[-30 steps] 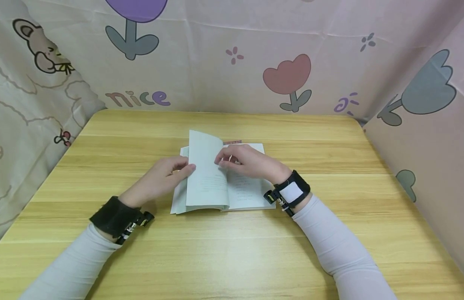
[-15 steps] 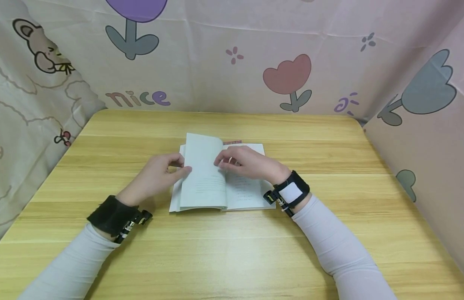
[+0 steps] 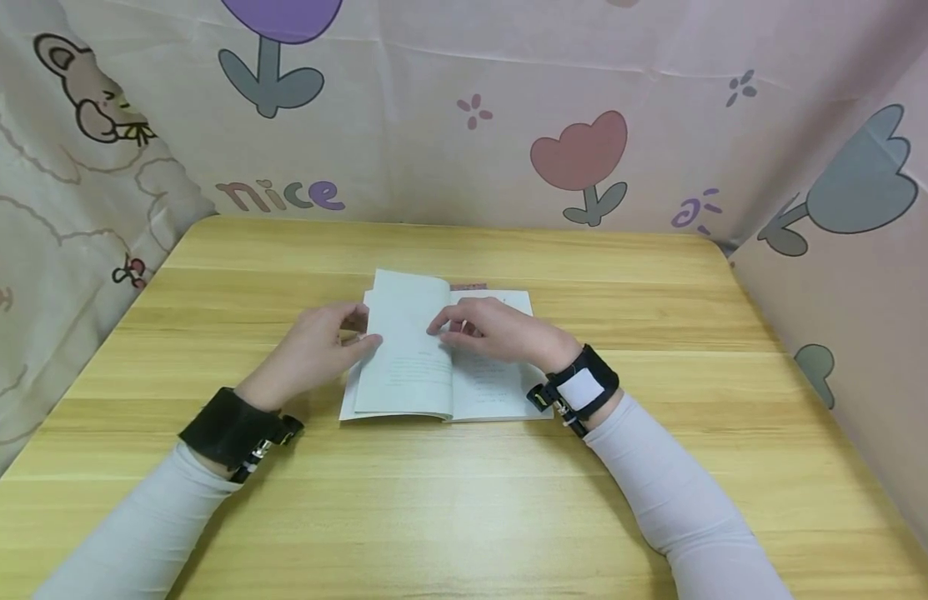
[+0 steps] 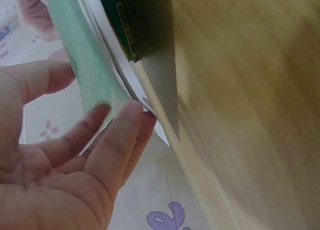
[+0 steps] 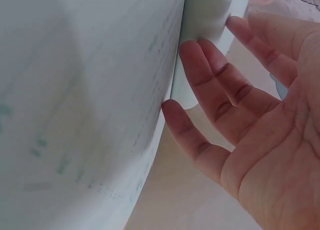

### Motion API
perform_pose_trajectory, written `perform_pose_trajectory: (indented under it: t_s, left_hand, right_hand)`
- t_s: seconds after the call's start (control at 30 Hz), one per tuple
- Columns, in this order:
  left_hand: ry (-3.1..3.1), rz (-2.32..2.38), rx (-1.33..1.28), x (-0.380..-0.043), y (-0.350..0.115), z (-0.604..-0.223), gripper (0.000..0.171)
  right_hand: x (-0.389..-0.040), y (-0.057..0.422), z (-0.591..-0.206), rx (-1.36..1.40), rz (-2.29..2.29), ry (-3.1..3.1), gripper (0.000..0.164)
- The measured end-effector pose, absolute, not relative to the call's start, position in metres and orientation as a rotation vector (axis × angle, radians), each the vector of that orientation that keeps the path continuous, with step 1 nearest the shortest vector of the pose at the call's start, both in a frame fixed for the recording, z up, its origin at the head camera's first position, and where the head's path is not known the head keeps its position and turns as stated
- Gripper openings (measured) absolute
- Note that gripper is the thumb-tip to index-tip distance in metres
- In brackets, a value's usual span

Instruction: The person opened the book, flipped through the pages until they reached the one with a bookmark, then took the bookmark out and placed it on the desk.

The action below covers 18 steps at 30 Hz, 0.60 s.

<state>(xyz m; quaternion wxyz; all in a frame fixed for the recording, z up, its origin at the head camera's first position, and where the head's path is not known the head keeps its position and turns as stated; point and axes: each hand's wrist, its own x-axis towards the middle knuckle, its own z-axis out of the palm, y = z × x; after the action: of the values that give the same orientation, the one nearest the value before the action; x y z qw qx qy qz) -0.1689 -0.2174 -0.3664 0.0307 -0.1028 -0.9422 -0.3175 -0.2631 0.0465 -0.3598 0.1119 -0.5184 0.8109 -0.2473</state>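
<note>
An open book (image 3: 411, 367) with pale printed pages lies on the wooden table. At its left edge, my left hand (image 3: 309, 350) holds pages, thumb on the facing page and other fingers at the page edges. In the left wrist view, the page (image 4: 87, 60) looks greenish and slightly curved, between the thumb and fingers of the left hand (image 4: 70, 165). My right hand (image 3: 501, 333) rests its fingertips on the book near the centre fold, fingers loosely bent. In the right wrist view, the right hand (image 5: 265, 135) has spread fingers touching near the fold, gripping nothing.
A reddish patterned strip (image 3: 469, 287) shows behind the book's top edge; what it belongs to is hidden. A dark green strip with lettering (image 4: 120, 27) appears beneath the pages. Printed cloth (image 3: 403, 125) hangs behind and beside the wooden table (image 3: 464, 508).
The lifted left page has lowered and moved left, with my left hand following it slightly left. My right hand stays almost in place. The head view has shifted slightly.
</note>
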Motion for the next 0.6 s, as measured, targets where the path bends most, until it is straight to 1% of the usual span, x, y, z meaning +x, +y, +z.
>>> perform_pose_trajectory:
  t_s: [0.17, 0.2, 0.27, 0.37, 0.6]
  left_hand:
    - [-2.915, -0.9, -0.343, -0.168, -0.216, -0.366, 0.07]
    - [-2.913, -0.868, -0.367, -0.167, -0.215, -0.365, 0.075]
    - [-2.904, -0.796, -0.431, -0.166, -0.213, -0.364, 0.079]
    - [-2.911, -0.681, -0.529, -0.164, -0.209, -0.364, 0.074]
    - [-2.966, -0.58, -0.727, -0.16, -0.206, -0.364, 0.048]
  right_hand:
    - [-0.262, 0.046, -0.36, -1.541, -0.706, 2.391, 0.024]
    - [-0.261, 0.046, -0.361, -1.544, -0.702, 2.39, 0.025]
    - [-0.261, 0.045, -0.361, -1.546, -0.692, 2.388, 0.025]
    - [-0.261, 0.045, -0.361, -1.539, -0.675, 2.395, 0.026]
    - [-0.263, 0.047, -0.361, -1.511, -0.646, 2.424, 0.027]
